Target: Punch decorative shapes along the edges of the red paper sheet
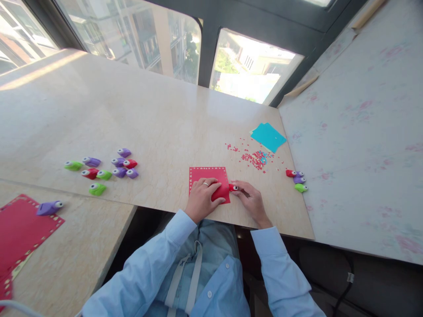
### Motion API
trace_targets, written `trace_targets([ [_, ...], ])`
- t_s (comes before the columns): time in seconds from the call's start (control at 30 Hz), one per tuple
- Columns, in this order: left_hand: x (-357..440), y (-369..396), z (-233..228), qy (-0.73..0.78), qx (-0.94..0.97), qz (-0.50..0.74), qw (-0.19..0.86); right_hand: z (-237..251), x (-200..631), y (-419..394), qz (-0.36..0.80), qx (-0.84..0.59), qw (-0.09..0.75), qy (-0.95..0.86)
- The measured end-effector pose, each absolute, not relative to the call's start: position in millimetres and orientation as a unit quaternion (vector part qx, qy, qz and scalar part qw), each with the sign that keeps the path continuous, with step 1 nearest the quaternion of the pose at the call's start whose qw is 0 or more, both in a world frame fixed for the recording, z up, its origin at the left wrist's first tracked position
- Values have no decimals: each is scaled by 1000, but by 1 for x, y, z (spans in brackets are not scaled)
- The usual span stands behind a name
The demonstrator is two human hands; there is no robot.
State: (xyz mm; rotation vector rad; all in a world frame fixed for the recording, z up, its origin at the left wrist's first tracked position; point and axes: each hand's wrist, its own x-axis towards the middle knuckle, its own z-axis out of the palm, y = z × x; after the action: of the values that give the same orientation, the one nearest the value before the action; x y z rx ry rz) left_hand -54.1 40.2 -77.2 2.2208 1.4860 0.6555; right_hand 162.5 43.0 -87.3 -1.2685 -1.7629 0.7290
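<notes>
On the table (pixel 172 132), a red paper (pixel 224 181) with holes punched along its edges lies under the left hand (pixel 202 198), whose fingers rest slightly apart on top of it. At the paper's right edge, the right hand (pixel 253 200) has thumb and fingers clamped on a small red hole punch (pixel 232 187). Beyond the paper, to its right, lie scattered paper bits (pixel 254 159) and, farther off, blue paper (pixel 268 137); more punches (pixel 89 174) sit well to its left
</notes>
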Motion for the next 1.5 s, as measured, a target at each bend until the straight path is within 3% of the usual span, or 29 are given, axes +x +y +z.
trace_targets([
  [0.93, -55, 39, -76, 520, 796, 238, 197, -86, 169, 42, 290, -484, 358, -743],
  [1.5, -56, 38, -73, 518, 795, 241, 206, -85, 164, 35, 249, -509, 370, -736],
])
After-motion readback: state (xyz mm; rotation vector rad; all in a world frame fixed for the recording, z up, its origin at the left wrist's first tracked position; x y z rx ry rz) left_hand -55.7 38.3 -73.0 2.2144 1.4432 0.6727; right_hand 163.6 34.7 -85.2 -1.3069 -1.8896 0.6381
